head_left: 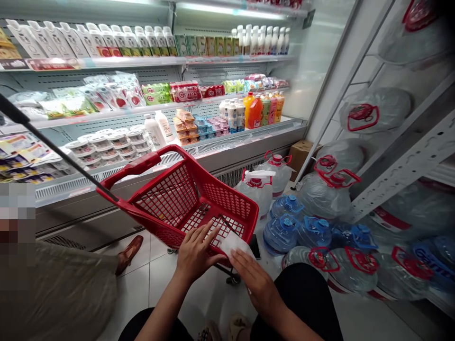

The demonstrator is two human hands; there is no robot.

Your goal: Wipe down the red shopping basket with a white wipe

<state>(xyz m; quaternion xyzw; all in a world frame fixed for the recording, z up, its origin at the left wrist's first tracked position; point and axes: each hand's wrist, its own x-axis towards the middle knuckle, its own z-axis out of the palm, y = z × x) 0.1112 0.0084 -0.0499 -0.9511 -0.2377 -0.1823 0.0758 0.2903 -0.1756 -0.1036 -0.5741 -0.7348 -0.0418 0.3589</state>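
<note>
A red shopping basket cart [227, 201] with lattice sides stands in front of me, its handle up to the left. My left hand [196, 253] rests on the cart's near rim, fingers stretched over the edge and thumb apart. A white tissue or cloth [234, 244] lies over the near right corner of the rim. My right hand [258, 282] presses it there, fingers together; part of it is hidden under them. Beside that corner, a dark flat object [255, 247] shows partly, too covered to name.
An open refrigerated shelf [231, 151] with milk, yogurt and juice runs behind the cart. Large water bottles [282, 232] crowd the floor on the right, by a metal rack [401, 175]. A person's skirt [71, 289] and brown shoe [130, 253] are at left.
</note>
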